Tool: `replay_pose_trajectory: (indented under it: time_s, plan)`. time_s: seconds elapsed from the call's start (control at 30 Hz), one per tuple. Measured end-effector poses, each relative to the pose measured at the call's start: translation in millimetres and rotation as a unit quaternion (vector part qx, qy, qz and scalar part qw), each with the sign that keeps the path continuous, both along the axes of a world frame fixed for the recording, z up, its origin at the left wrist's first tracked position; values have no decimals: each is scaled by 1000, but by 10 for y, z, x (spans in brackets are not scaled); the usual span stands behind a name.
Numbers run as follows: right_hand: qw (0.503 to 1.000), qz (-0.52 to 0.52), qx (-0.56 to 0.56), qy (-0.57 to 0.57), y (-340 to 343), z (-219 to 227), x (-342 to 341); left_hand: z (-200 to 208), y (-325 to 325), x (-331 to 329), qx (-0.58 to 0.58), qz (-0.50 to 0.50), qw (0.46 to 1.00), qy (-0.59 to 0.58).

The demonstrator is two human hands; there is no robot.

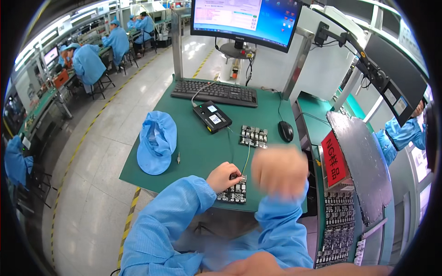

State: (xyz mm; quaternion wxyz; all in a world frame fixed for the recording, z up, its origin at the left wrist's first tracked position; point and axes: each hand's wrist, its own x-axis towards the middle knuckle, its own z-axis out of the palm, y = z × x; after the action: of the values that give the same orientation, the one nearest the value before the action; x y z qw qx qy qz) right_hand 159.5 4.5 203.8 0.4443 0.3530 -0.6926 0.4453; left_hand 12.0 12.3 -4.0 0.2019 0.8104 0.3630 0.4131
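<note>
My left hand [223, 178] is closed in a pinch at the upper edge of a circuit board panel [234, 195] near the table's front edge. What sits between its fingertips is hidden. A thin pale cable [247, 161] runs down to the board beside those fingers. My right hand [281, 172] is raised to the right of the panel and smeared by motion, so its fingers cannot be read. Farther back lies a second board panel [253, 136] with white and metal parts. Left of it rests a black box [212, 117] with light labels and a cord.
A blue cap [157, 142] and a small metal piece [178, 158] lie at left on the green table [193, 156]. Behind are a keyboard [214, 93], a monitor [246, 23] and a mouse [285, 131]. Rows of boards [338, 225] and a red sign [333, 158] stand right.
</note>
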Motion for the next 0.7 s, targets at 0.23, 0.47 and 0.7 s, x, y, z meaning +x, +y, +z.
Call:
replay_pose_trajectory:
  time_s: [0.23, 0.47, 0.7]
  plan:
    - [410, -897, 149, -68, 1647, -1417, 1032, 81, -121, -66, -63, 36, 997, 22]
    - [342, -931, -58, -113, 1830, -1924, 1318, 73, -118, -88, -92, 33, 995, 29]
    - [353, -911, -171, -128, 2022, -2225, 1502, 82, -123, -78, -87, 35, 995, 28]
